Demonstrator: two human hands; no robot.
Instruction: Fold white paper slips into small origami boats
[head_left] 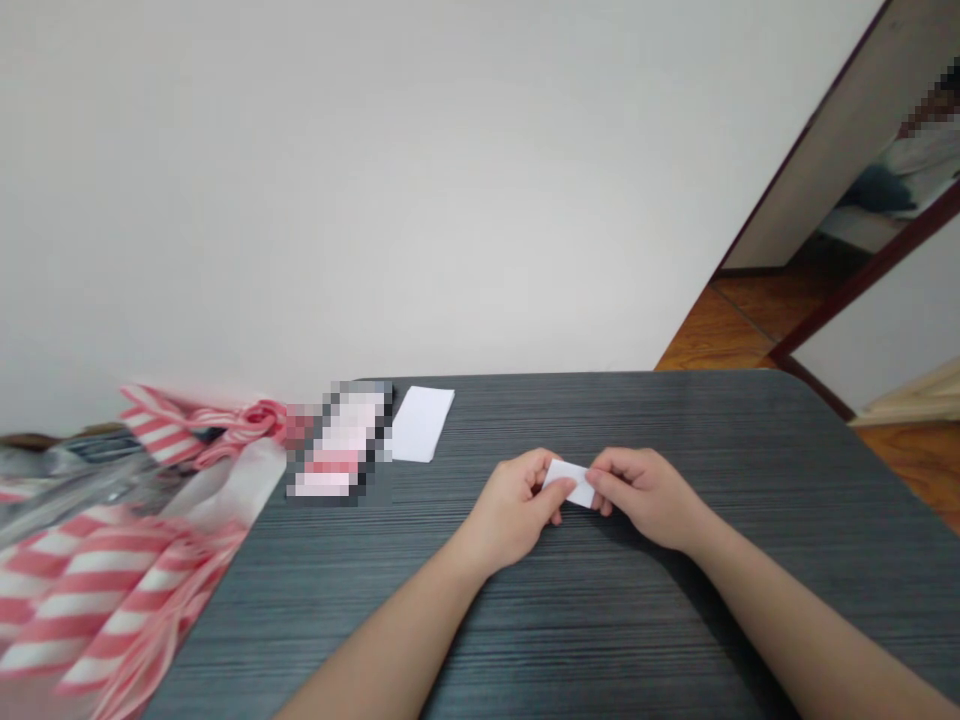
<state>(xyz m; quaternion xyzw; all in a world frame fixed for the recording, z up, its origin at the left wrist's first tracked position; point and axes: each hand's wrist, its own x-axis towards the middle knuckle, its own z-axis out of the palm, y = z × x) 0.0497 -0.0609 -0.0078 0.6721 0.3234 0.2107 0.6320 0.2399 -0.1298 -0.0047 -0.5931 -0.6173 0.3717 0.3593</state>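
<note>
A small white rectangular piece of paper (564,470) is held between my two hands, just above the dark table (570,620). My left hand (517,510) pinches its left end, thumb on top and fingers curled behind. At the right end, my right hand (649,500) grips it the same way between thumb and fingers. Whether the paper is folded, I cannot tell. Farther back on the left lies a white stack of paper sheets (423,424), apart from both hands.
Beside the sheets, a blurred-out phone-like rectangle (345,435) lies near the table's left edge. Red-and-white striped bags (97,580) and clear plastic are heaped left of the table. A white wall (465,180) rises behind it. On the right, a doorway shows wooden flooring (712,325).
</note>
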